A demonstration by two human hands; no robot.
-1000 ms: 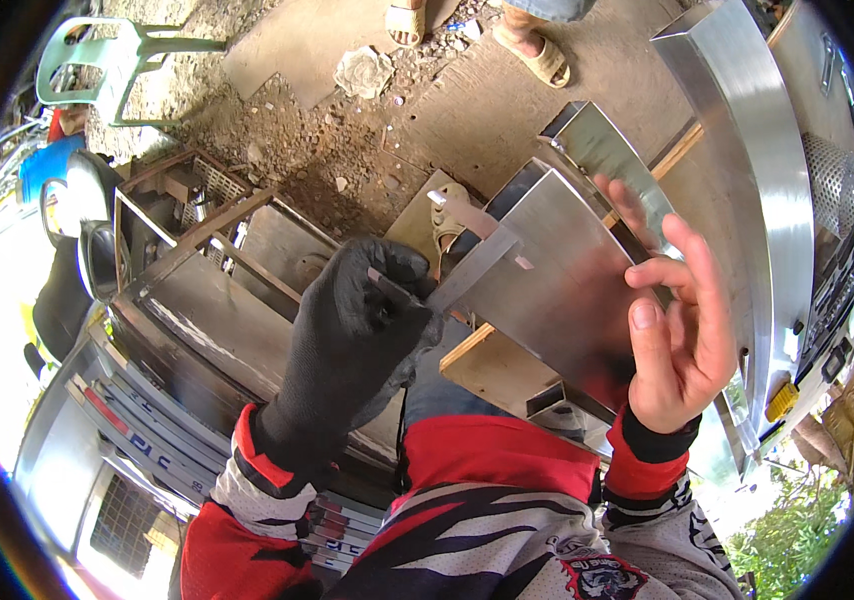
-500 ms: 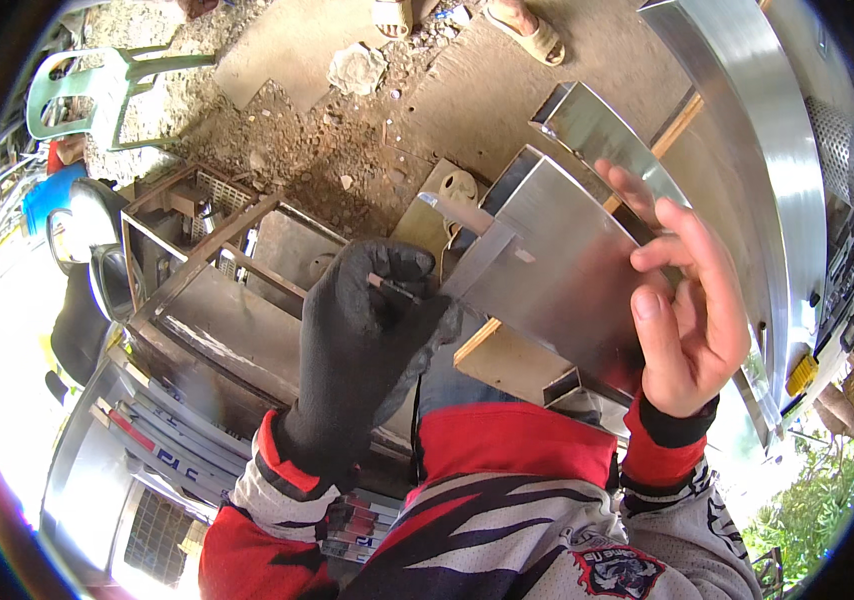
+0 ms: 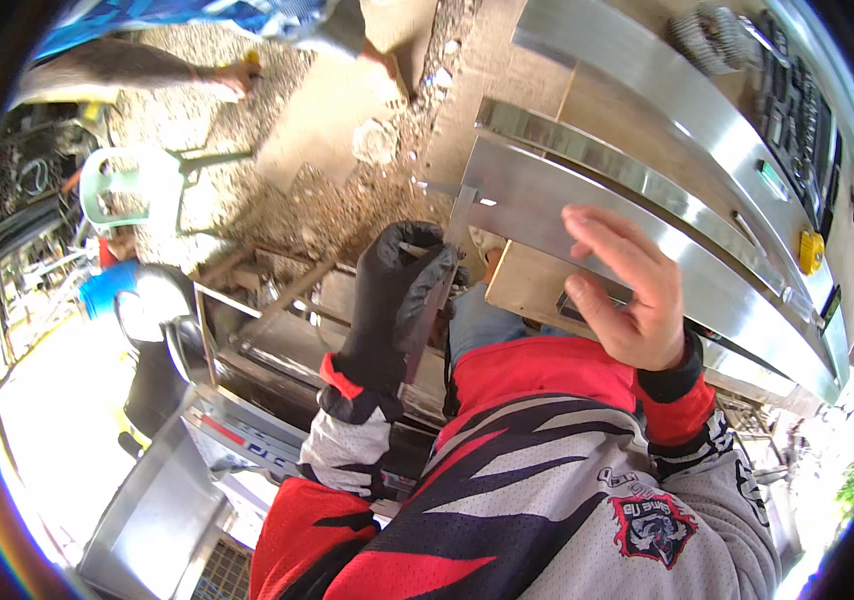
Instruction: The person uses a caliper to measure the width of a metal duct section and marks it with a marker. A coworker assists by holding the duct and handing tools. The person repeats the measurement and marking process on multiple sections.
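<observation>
Metal square [image 3: 461,217] in pinched gloved fingers [image 3: 431,268]

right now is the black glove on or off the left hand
On: the black glove covers the left hand down to the sleeve cuff, while the right hand is bare.

Smooth, glossy metal panel [image 3: 532,200], matt fabric glove [image 3: 384,300], wooden board [image 3: 527,280].

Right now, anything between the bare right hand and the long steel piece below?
Nothing visible. The right hand is over the long steel piece, and no other object shows between them. What the hand itself hides can't be seen.
</observation>
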